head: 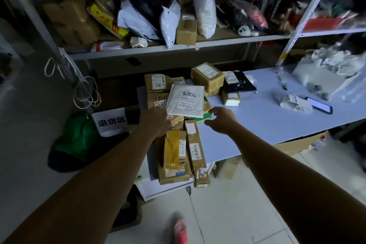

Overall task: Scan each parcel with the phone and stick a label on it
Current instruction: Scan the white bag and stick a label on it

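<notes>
— How many parcels did you count?

— Six brown boxes (196, 152) plainly, piled under and ahead of both hands. Others lay beneath, too covered to count. One white mailer (186, 99) sat on top, just beyond the fingertips. Farther off, to the right of the right hand, were one black bag (238, 83) and one small packet (230, 98).

— And the hands?

— The left hand (156, 123) lay palm down on the pile, fingers straight, tips at the mailer's near-left corner. Whether they touched it I couldn't tell. The right hand (221, 121) was at the near-right corner, thumb and fingers spread wide, holding nothing.

— The phone?

— One phone (318, 105), screen lit, lay flat on the tabletop (267, 125) well to the right of the right hand. It was just beside a white bundle (293, 102) with barcodes.

— The surface and the room?

— A pale blue tabletop. Beyond the hands stood one metal shelf (217, 42) crowded with bags and cartons. Left of the left hand were a white sign (111, 122) and a green bag (79, 138). Below the arms was a pale tiled floor (227, 214). The room was dim.
</notes>
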